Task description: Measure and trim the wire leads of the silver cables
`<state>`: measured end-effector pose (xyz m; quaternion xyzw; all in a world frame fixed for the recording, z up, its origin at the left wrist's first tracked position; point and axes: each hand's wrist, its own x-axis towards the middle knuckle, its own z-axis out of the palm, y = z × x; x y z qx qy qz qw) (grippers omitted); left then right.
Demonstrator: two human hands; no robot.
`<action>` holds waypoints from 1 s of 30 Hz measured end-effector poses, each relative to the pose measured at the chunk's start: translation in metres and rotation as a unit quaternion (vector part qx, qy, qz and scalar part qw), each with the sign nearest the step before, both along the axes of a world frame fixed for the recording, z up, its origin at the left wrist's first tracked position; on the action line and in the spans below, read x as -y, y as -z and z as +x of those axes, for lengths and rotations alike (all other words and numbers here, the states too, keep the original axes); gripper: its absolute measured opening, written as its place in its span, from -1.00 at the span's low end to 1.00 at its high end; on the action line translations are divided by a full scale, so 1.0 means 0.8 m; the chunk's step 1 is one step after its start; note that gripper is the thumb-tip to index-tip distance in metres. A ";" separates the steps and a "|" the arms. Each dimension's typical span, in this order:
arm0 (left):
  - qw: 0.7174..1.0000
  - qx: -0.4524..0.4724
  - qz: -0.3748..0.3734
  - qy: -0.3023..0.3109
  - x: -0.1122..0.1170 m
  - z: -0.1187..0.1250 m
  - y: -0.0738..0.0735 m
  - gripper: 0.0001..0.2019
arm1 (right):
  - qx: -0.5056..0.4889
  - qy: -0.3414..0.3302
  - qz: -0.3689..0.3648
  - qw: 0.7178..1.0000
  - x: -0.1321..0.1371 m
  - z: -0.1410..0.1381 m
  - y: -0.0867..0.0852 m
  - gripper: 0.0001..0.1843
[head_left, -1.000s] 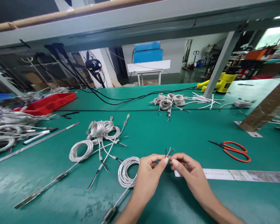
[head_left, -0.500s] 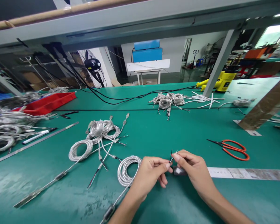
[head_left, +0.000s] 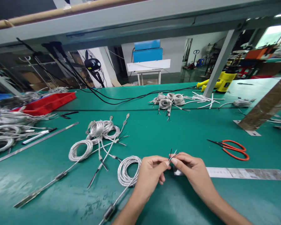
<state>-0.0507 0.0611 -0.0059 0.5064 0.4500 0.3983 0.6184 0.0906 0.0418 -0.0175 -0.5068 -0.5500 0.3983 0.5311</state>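
Observation:
My left hand (head_left: 151, 173) and my right hand (head_left: 192, 168) meet over the green mat, their fingertips pinching the thin black and silver wire ends (head_left: 172, 155) of a cable. A coil of clear-sheathed braided cable (head_left: 128, 171) lies against my left hand, and its straight run passes under my left wrist to a dark ferrule (head_left: 109, 212). Below my right hand lies a long printed metal strip (head_left: 243, 173). Orange-handled scissors (head_left: 234, 150) rest to the right. Several more coiled cables (head_left: 98, 132) lie to the left.
A red tray (head_left: 46, 103) and a heap of coiled cables (head_left: 6, 128) sit at the far left. More coils (head_left: 169, 101) lie beyond a dark line across the mat. A grey post (head_left: 218, 62) and a yellow machine (head_left: 224, 82) stand at the back right.
My hands have drawn slightly closer together around the wire ends, and the fingers have shifted on them. The whole view has moved slightly, but the objects on the mat have not visibly moved.

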 end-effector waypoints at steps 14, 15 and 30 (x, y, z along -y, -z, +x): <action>0.999 -0.002 0.010 -0.044 0.008 0.011 -0.003 -0.86 | -0.024 0.024 0.004 0.999 0.007 -0.011 0.001 -0.82; 0.999 -0.001 0.010 -0.046 0.009 0.012 -0.003 -0.87 | -0.027 0.028 0.000 0.999 0.007 -0.011 0.001 -0.82; 0.998 0.019 -0.004 -0.054 0.011 0.016 -0.001 -0.89 | -0.039 0.059 -0.006 0.997 0.007 -0.014 0.006 -0.87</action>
